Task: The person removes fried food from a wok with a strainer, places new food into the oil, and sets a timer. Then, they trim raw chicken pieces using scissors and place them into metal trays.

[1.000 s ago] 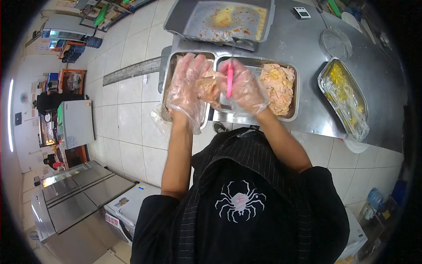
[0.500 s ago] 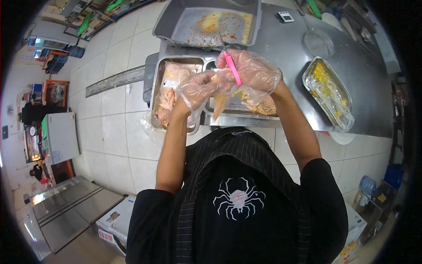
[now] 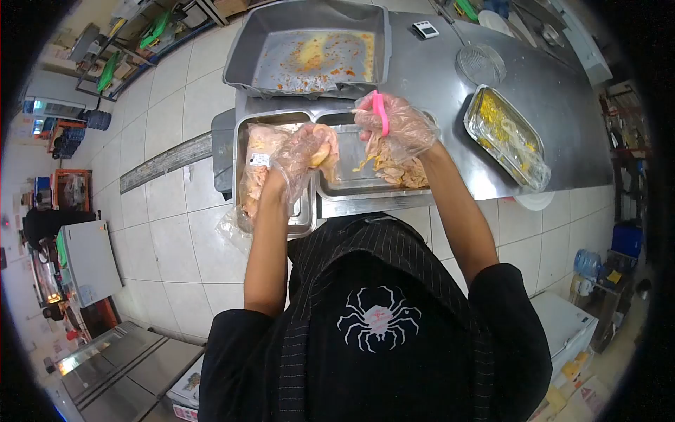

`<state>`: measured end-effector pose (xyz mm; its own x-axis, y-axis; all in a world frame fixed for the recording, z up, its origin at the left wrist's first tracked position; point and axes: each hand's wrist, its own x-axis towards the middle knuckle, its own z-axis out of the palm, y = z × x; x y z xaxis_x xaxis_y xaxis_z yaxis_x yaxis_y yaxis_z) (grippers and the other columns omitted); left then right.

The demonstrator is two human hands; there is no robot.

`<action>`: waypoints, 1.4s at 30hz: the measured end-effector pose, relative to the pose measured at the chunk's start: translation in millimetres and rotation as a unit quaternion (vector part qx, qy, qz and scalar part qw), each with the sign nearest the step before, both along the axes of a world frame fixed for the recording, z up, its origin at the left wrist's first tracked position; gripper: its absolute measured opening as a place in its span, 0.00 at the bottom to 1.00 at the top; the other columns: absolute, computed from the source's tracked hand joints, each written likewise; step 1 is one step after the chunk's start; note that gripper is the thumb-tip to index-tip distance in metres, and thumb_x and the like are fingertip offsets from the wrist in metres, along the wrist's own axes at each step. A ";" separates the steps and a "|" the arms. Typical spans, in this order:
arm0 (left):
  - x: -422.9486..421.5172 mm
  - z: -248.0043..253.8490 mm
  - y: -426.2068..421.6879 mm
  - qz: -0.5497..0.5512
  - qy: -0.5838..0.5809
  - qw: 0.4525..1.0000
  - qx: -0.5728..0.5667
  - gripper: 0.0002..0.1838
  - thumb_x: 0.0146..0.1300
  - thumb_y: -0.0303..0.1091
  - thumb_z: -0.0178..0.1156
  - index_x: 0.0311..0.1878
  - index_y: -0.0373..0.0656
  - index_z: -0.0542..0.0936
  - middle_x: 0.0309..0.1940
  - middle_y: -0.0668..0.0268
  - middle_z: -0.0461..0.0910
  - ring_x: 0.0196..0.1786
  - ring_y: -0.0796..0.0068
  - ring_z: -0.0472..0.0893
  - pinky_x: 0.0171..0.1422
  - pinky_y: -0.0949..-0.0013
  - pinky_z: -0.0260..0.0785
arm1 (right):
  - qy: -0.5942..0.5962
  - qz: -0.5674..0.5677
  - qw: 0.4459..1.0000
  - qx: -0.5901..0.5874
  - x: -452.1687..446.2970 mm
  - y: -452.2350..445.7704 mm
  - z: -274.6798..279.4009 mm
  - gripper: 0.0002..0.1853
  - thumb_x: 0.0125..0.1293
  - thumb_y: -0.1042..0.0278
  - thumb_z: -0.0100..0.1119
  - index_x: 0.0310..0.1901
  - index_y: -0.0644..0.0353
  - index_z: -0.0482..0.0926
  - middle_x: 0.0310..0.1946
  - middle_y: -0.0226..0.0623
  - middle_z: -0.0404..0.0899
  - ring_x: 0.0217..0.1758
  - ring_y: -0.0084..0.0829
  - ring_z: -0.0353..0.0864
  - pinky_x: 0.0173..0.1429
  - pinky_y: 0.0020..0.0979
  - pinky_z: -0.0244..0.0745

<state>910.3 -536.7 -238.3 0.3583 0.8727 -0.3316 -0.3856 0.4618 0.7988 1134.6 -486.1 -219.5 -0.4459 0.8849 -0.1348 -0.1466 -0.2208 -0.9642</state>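
Observation:
My left hand (image 3: 294,156), in a clear plastic glove, is closed on a piece of raw chicken (image 3: 327,152) above the gap between two metal trays. My right hand (image 3: 406,125), gloved the same way, grips pink-handled scissors (image 3: 380,111); their blades are hard to make out. Beneath my right hand, the right metal tray (image 3: 344,190) has cut chicken pieces (image 3: 402,173) lying at its right side. In the left metal tray (image 3: 304,219) lies more raw chicken (image 3: 266,138) in a clear bag with a white label, partly covered by my left arm.
Behind the trays stands a large grey tub (image 3: 238,63) with orange and yellow residue. To the right, a foil tray (image 3: 474,125) of yellow food is partly wrapped in plastic. A wire strainer (image 3: 481,65) and a small white device (image 3: 425,29) lie on the steel table (image 3: 450,91).
My hands have moved apart: the left has gone left with the chicken piece, now bunched in its fingers. The scissors have turned in my right hand. The whole view has shifted slightly.

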 end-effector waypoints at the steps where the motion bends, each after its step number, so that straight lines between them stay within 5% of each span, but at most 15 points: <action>1: 0.8 -1.8 2.0 0.040 0.066 0.997 0.027 0.09 0.64 0.37 0.58 0.42 0.43 0.74 0.32 0.69 0.76 0.36 0.80 0.76 0.41 0.75 0.70 | -0.020 0.020 1.000 -0.003 -1.3 -1.9 -4.3 0.13 0.60 0.64 0.63 0.40 0.62 0.74 0.29 0.33 0.76 0.30 0.25 0.79 0.35 0.26 0.77; 3: 1.5 4.7 -1.5 0.075 0.134 0.987 0.048 0.09 0.65 0.38 0.57 0.42 0.43 0.74 0.31 0.70 0.76 0.35 0.81 0.75 0.40 0.77 0.68 | -0.037 0.039 0.998 -0.013 5.1 0.4 -26.1 0.12 0.61 0.64 0.62 0.41 0.62 0.74 0.30 0.33 0.76 0.31 0.26 0.79 0.36 0.27 0.77; 4: 0.9 21.5 -5.5 0.068 0.178 0.979 0.078 0.11 0.65 0.40 0.57 0.42 0.43 0.74 0.32 0.70 0.76 0.35 0.81 0.74 0.41 0.76 0.68 | -0.291 0.011 0.909 0.300 15.3 7.1 -50.0 0.14 0.62 0.62 0.60 0.42 0.62 0.73 0.29 0.36 0.76 0.31 0.30 0.79 0.38 0.29 0.77; 5: 0.1 30.6 -9.4 0.061 0.222 0.967 0.107 0.12 0.66 0.42 0.56 0.41 0.43 0.74 0.32 0.69 0.76 0.36 0.81 0.74 0.43 0.76 0.68 | -0.494 -0.017 0.664 0.561 19.8 7.8 -65.8 0.15 0.63 0.59 0.59 0.43 0.61 0.73 0.29 0.38 0.77 0.30 0.35 0.80 0.39 0.30 0.77; 6: 1.7 29.2 -11.9 0.092 0.272 0.948 0.138 0.14 0.67 0.44 0.54 0.43 0.41 0.74 0.33 0.68 0.77 0.37 0.82 0.74 0.44 0.77 0.67 | -0.630 0.066 0.739 0.230 7.0 -2.8 -3.1 0.18 0.63 0.55 0.56 0.48 0.59 0.72 0.36 0.44 0.77 0.37 0.41 0.79 0.43 0.31 0.76; 10: -1.4 22.3 -6.9 0.029 0.353 0.911 0.209 0.15 0.68 0.43 0.52 0.45 0.40 0.77 0.34 0.67 0.78 0.38 0.81 0.75 0.44 0.78 0.67 | -0.521 -0.038 0.822 0.226 23.6 -13.9 8.8 0.20 0.65 0.51 0.53 0.47 0.60 0.72 0.41 0.50 0.78 0.46 0.45 0.79 0.44 0.39 0.76; 11: 3.7 27.0 -8.6 0.027 0.355 0.911 0.208 0.15 0.68 0.43 0.52 0.45 0.40 0.77 0.34 0.67 0.78 0.38 0.81 0.75 0.44 0.78 0.67 | -0.281 -0.051 0.944 0.162 9.5 -22.3 4.9 0.18 0.63 0.55 0.57 0.46 0.59 0.72 0.40 0.45 0.78 0.43 0.39 0.79 0.41 0.35 0.77; 12: 10.4 32.5 -9.3 0.007 0.307 0.932 0.192 0.15 0.68 0.42 0.52 0.45 0.40 0.77 0.34 0.67 0.79 0.38 0.80 0.75 0.45 0.77 0.67 | -0.019 -0.063 0.994 0.087 -4.3 -29.1 2.3 0.16 0.61 0.58 0.61 0.44 0.59 0.73 0.38 0.41 0.78 0.40 0.33 0.80 0.39 0.31 0.77; 19: 20.4 25.0 -7.3 0.052 0.294 0.925 0.235 0.13 0.68 0.37 0.51 0.47 0.37 0.77 0.38 0.65 0.80 0.40 0.79 0.76 0.47 0.75 0.69 | 0.141 -0.007 0.989 -0.043 -25.4 -43.7 -27.9 0.12 0.59 0.65 0.65 0.39 0.58 0.72 0.33 0.29 0.74 0.30 0.18 0.74 0.30 0.19 0.74; 29: 40.2 38.3 -10.5 0.093 0.366 0.897 0.229 0.16 0.69 0.43 0.51 0.44 0.38 0.76 0.37 0.65 0.79 0.41 0.80 0.76 0.47 0.77 0.68 | 0.005 -0.259 0.965 0.049 27.8 -74.5 -74.6 0.19 0.59 0.70 0.64 0.50 0.62 0.69 0.33 0.28 0.71 0.33 0.18 0.74 0.37 0.21 0.74; 30: 39.9 31.6 -7.5 0.093 0.363 0.898 0.231 0.17 0.69 0.45 0.51 0.42 0.39 0.77 0.35 0.66 0.79 0.40 0.80 0.75 0.46 0.77 0.66 | 0.095 -0.220 0.970 0.038 23.9 -85.9 -84.2 0.20 0.61 0.65 0.63 0.50 0.64 0.70 0.33 0.30 0.72 0.32 0.19 0.75 0.35 0.21 0.73; 32: 42.2 29.3 -7.6 0.101 0.387 0.888 0.226 0.17 0.69 0.45 0.51 0.42 0.39 0.76 0.35 0.66 0.79 0.40 0.80 0.75 0.47 0.76 0.66 | 0.202 -0.045 0.953 -0.220 11.0 -107.5 -72.2 0.20 0.63 0.60 0.60 0.49 0.66 0.70 0.32 0.31 0.73 0.31 0.20 0.75 0.33 0.20 0.73; 34: 45.8 27.9 -6.5 0.103 0.407 0.880 0.224 0.17 0.69 0.45 0.51 0.42 0.38 0.76 0.35 0.66 0.79 0.40 0.80 0.75 0.47 0.76 0.67 | 0.219 0.131 0.953 -0.160 -9.5 -130.1 -74.7 0.21 0.63 0.56 0.59 0.47 0.66 0.72 0.28 0.28 0.73 0.27 0.17 0.74 0.29 0.19 0.70; 38: 53.2 33.2 -15.2 0.149 0.402 0.866 0.257 0.16 0.68 0.43 0.52 0.43 0.38 0.76 0.35 0.66 0.79 0.40 0.80 0.75 0.48 0.74 0.67 | 0.315 0.155 0.902 -0.253 -39.7 -123.3 -70.4 0.20 0.65 0.53 0.57 0.46 0.65 0.72 0.25 0.26 0.71 0.23 0.16 0.71 0.26 0.18 0.66; 42: 68.2 46.2 -27.7 0.191 0.347 0.884 0.247 0.16 0.67 0.43 0.53 0.46 0.38 0.75 0.38 0.65 0.78 0.43 0.77 0.75 0.50 0.73 0.67 | 0.221 0.111 0.968 -0.046 -38.9 -114.0 -54.3 0.18 0.67 0.52 0.54 0.43 0.61 0.74 0.23 0.23 0.68 0.20 0.15 0.65 0.24 0.19 0.62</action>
<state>978.5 -564.4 -192.1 -0.1354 0.9858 0.0995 0.2245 -0.0673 0.9722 1095.7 -600.1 -273.8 -0.6559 0.7538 0.0391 -0.4793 -0.3759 -0.7931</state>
